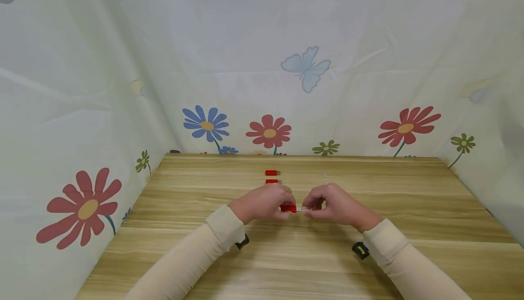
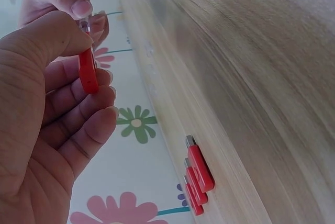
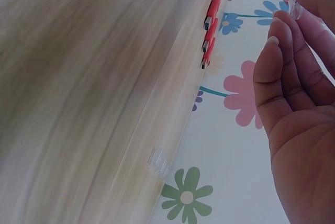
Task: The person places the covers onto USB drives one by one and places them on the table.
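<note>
My left hand (image 1: pixel 264 202) pinches a red USB stick (image 1: pixel 288 208) between thumb and fingers, its metal connector pointing right. Facing it, my right hand (image 1: pixel 337 204) pinches a small clear cap (image 3: pixel 294 8) by thumb and fingertips. The cap is right at the connector's tip, in line with the stick. In the left wrist view the red body (image 2: pixel 87 72) shows below the thumb, while the fingers partly hide the connector. Both hands are close together over the wooden table (image 1: pixel 303 263).
Three more red USB sticks (image 2: pixel 201 167) lie in a row beyond my left hand, connectors bare. Several clear caps (image 3: pixel 157 161) lie beyond my right hand. A flower-printed curtain (image 1: pixel 229 82) rises at the table's back and sides. Dark wrist devices (image 1: pixel 360 250) hang under both sleeves.
</note>
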Available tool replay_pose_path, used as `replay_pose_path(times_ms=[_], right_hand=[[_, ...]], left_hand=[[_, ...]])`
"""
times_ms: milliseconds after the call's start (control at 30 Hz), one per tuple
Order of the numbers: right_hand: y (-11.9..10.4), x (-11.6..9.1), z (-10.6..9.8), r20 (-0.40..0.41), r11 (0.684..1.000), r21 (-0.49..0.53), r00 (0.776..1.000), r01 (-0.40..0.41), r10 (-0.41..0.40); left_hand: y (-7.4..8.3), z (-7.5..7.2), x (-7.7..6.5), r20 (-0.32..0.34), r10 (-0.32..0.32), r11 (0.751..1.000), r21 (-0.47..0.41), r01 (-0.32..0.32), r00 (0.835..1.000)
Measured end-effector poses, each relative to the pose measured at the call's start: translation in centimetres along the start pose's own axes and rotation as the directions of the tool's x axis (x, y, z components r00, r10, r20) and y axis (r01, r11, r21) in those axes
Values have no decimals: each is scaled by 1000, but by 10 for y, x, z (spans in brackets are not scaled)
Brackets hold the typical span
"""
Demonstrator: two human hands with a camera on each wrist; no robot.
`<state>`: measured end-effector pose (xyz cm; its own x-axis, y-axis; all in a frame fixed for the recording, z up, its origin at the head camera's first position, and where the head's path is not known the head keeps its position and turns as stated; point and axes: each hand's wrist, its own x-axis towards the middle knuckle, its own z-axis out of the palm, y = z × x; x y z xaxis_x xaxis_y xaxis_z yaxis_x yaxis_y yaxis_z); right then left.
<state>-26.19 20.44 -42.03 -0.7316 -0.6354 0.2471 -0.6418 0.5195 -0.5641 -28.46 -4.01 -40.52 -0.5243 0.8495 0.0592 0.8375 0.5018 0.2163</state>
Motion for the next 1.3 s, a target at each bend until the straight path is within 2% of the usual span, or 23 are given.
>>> replay_pose_path(times_ms=[800,1300], right_hand=[[1,5,5,19,1000,12,1000,-1,1],[-4,8,4,29,999,26,999,-23,22]], left_hand=[[-1,3,1,-16,34,999,20,-33,999],[1,3,3,4,5,999,47,-5,1000]])
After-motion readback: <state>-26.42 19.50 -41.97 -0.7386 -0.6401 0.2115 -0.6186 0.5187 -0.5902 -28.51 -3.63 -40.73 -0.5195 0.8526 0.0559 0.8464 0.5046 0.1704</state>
